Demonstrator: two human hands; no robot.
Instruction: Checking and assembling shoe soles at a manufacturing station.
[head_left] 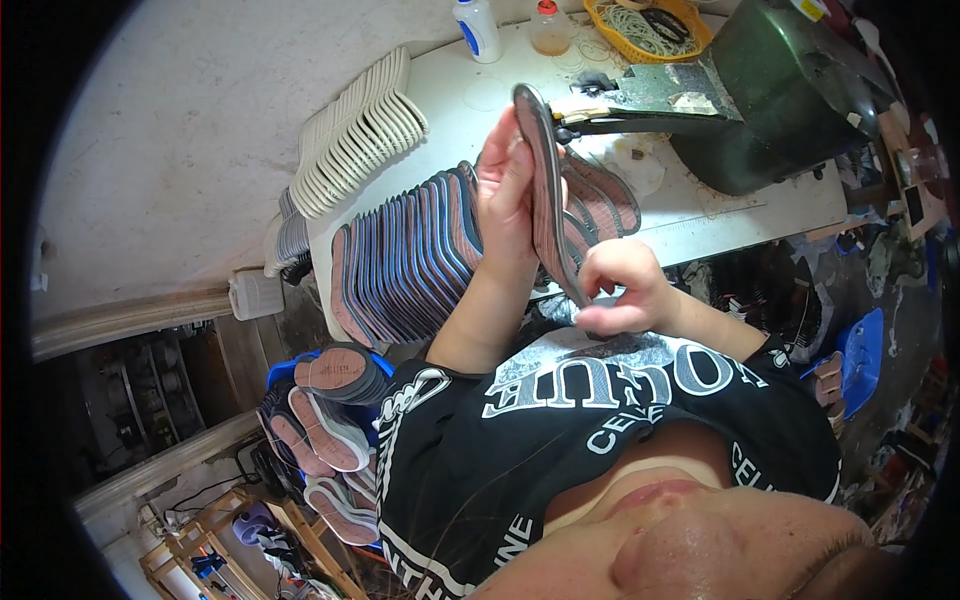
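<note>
A long shoe sole, brownish-pink on its face with a dark rim, stands on edge in front of me. My left hand grips it near its far end, thumb on the near side. At the lower end of the sole, the curled fingers and thumb of my right hand pinch its tip. The sole's far end is close to the narrow arm of a dark green machine; whether they touch, I cannot tell. Beside my left forearm a row of similar soles stands packed on edge. More soles lie fanned out behind the held one.
Pale soles line the far left of the white table. At the back are a white bottle, a red-capped jar and a yellow basket of cord or bands. Bundled soles fill a blue container at lower left.
</note>
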